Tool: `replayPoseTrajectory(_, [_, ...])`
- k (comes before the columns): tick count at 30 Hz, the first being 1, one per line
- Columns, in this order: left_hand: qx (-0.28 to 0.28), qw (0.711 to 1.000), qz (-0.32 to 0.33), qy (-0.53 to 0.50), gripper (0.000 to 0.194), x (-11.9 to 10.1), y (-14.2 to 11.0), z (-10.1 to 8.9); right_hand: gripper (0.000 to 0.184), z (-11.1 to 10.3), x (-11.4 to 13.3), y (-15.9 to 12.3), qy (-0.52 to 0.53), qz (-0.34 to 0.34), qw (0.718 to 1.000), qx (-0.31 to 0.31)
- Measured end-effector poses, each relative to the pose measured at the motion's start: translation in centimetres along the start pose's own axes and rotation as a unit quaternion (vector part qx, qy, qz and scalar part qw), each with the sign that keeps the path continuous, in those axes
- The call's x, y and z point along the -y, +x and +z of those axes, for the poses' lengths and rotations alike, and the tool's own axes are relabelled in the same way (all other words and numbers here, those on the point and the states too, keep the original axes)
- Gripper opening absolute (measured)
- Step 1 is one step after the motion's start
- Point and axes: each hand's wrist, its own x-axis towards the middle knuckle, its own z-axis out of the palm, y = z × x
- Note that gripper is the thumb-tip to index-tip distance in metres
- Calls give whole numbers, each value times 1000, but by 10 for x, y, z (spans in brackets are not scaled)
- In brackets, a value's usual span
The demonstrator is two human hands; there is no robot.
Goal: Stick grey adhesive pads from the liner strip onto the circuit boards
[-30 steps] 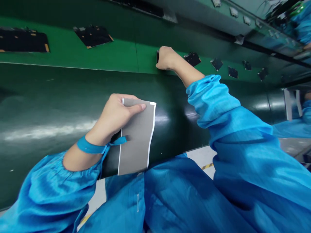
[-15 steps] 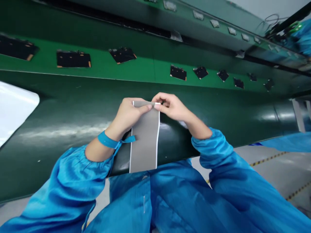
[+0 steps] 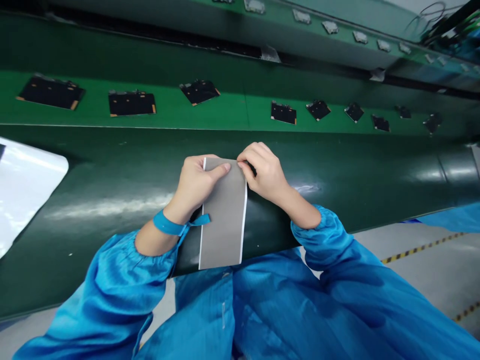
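The dark green counter (image 3: 337, 165) spans the view from side to side, its rounded near face shining in places. Below it, the person's blue smock (image 3: 270, 300) fills the bottom, with pale floor (image 3: 412, 270) and striped tape (image 3: 423, 247) to the right. Along the far part of the counter runs a brighter green strip (image 3: 168, 112). At the left edge of the view lies a glossy white sheet (image 3: 30, 185), partly cut off.

Smaller than these is the grey sheet (image 3: 225, 220) with white side edges, held in front of the smock, its lower end just beside the cloth. The left hand (image 3: 197, 180) clamps its upper left part, thumb on the front face and the other fingers behind. The right hand (image 3: 264, 170) has thumb and forefinger pinched together on the upper right corner; the remaining fingers are curled.

Nine black boards lie spaced out on the strip, the largest-looking one (image 3: 51, 91) far left. Pale pieces (image 3: 302, 16) line a ledge above. A blue wristband (image 3: 167, 223) circles the left wrist.
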Motion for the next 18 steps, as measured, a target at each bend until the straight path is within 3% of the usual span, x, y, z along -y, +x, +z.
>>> replayPoseTrajectory(3, [8,1000,-1,-7,30,0,0,0,22,3,0,-3,-56,-27,998,11])
replayPoseTrajectory(8, [16,1000,-8,-13,29,-4,0,1,13,3,-4,-3,1,5,1000,-7])
replayPoseTrajectory(18, [14,998,-17,-60,28,0,0,3,24,6,1,-8,-74,-10,997,0])
